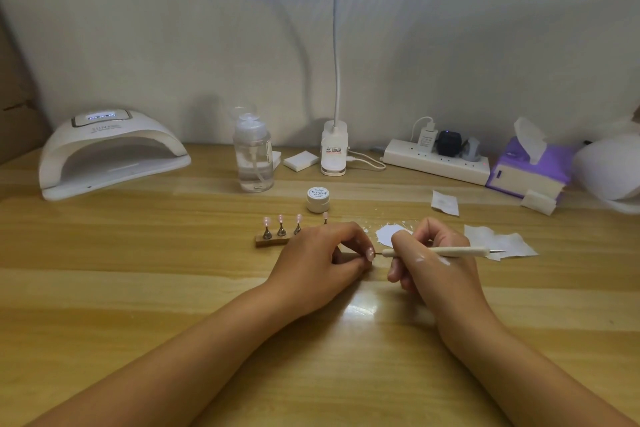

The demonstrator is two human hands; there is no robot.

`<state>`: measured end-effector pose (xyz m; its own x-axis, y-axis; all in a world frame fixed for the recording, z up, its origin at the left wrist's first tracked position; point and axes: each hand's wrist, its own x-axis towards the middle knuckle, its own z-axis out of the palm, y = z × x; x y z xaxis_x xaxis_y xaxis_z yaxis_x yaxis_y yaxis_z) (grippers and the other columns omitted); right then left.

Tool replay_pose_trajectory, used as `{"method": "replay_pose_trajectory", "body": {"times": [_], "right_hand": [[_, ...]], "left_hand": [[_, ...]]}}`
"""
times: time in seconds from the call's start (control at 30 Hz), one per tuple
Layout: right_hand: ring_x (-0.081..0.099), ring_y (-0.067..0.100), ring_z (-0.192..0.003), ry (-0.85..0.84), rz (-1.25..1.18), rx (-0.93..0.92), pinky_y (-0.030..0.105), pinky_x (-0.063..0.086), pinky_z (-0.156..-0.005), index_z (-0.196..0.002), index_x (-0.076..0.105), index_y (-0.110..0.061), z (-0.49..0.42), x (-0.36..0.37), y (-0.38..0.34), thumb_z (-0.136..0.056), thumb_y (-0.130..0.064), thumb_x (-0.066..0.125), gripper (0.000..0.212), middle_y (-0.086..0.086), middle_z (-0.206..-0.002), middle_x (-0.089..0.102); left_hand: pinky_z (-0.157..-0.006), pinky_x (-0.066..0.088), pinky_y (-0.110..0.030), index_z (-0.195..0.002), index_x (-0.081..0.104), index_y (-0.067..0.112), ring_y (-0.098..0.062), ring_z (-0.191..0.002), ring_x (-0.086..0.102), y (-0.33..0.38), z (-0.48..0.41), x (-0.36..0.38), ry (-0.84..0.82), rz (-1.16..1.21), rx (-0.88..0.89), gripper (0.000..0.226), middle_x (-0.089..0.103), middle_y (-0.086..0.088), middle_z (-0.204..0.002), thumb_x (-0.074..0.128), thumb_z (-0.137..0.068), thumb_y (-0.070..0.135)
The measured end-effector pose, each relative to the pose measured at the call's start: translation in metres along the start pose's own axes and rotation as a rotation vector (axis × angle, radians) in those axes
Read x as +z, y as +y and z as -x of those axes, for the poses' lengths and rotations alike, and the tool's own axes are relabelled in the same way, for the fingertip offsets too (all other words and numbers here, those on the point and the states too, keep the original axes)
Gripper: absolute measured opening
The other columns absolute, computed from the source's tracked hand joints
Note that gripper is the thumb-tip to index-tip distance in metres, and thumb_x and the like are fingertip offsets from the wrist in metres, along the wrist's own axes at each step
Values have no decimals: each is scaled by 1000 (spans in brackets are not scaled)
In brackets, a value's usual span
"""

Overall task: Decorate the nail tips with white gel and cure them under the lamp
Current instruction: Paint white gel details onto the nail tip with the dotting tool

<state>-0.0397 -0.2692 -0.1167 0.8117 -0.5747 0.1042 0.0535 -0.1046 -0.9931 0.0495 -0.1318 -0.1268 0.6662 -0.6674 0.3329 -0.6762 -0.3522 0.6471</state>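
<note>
My left hand (322,253) pinches a small stand carrying a pink nail tip (370,253) just above the wooden table. My right hand (429,253) grips a pale dotting pen (460,251) like a pencil, its fine point touching that nail tip. Smears of white gel mark the back of my right hand. A wooden holder (272,240) behind my left hand carries several more pink tips on metal stands. A closed white gel jar (318,199) sits farther back. White gel is spread on a foil palette (391,232) between my hands. The white curing lamp (110,152) stands at the far left.
A clear pump bottle (254,152), a clip desk lamp base (334,149), a power strip (436,159) and a purple tissue box (530,170) line the back wall. White wipes (498,241) lie right of my right hand. White sponge blocks (300,160) sit behind.
</note>
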Motion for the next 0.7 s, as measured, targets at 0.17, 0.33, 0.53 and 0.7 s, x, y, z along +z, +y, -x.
{"method": "replay_pose_trajectory", "body": {"times": [0.17, 0.33, 0.53, 0.7], "right_hand": [[47, 11, -41, -8, 2, -6, 18, 37, -40, -65, 43, -12, -1, 1, 0, -79, -7, 62, 25, 14, -51, 63], [47, 11, -42, -13, 22, 5, 21, 37, -41, -66, 43, -12, 0, 1, 0, -79, -9, 62, 22, 14, -52, 63], [46, 12, -41, 4, 1, -23, 18, 37, -40, -65, 44, -11, 0, 1, 0, -77, -9, 61, 21, 17, -52, 62], [47, 11, -41, -7, 16, -21, 18, 36, -41, -66, 44, -10, 0, 2, 1, -76, -9, 62, 20, 17, -53, 63]], "left_hand": [[-58, 33, -15, -78, 61, 41, -2, -59, 57, 0, 0, 0, 0, -9, 1, 22, 67, 25, -83, 71, -84, 22], [-58, 33, -15, -77, 60, 43, -1, -59, 56, 0, 0, 0, -2, -10, 6, 24, 66, 24, -83, 71, -84, 23], [-58, 34, -16, -78, 60, 42, -1, -59, 58, -1, 0, 0, -3, -13, 6, 23, 66, 25, -84, 71, -83, 23], [-58, 34, -16, -77, 60, 43, -1, -59, 57, -1, 0, 0, -2, -14, 4, 24, 64, 27, -81, 71, -84, 23]]}}
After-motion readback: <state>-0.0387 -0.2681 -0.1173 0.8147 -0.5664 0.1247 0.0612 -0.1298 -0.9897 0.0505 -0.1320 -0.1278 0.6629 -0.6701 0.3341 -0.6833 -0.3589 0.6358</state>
